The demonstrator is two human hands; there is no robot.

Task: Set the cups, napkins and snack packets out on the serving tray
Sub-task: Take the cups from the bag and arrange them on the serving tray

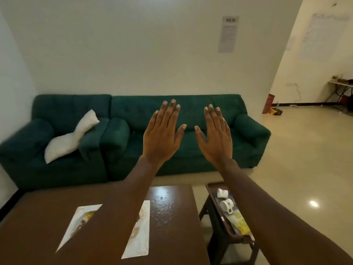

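My left hand [162, 134] and my right hand [214, 136] are raised side by side in front of me, fingers straight and backs toward the camera, holding nothing. Below my left forearm a white serving tray with a printed pattern [137, 240] lies on the brown table [172, 207]; my arm hides its middle. On a small dark side stand [219, 211] to the right lie two white cups, one near the far end [222, 193] and one on its side [227, 205], with a yellow snack packet [238, 220] beside them. My right forearm covers part of that stand.
A dark green sofa [191, 113] with a white cushion [72, 136] stands against the wall beyond the table. Shiny tiled floor [305, 150] stretches to the right toward a far table. A gap of floor separates the brown table from the side stand.
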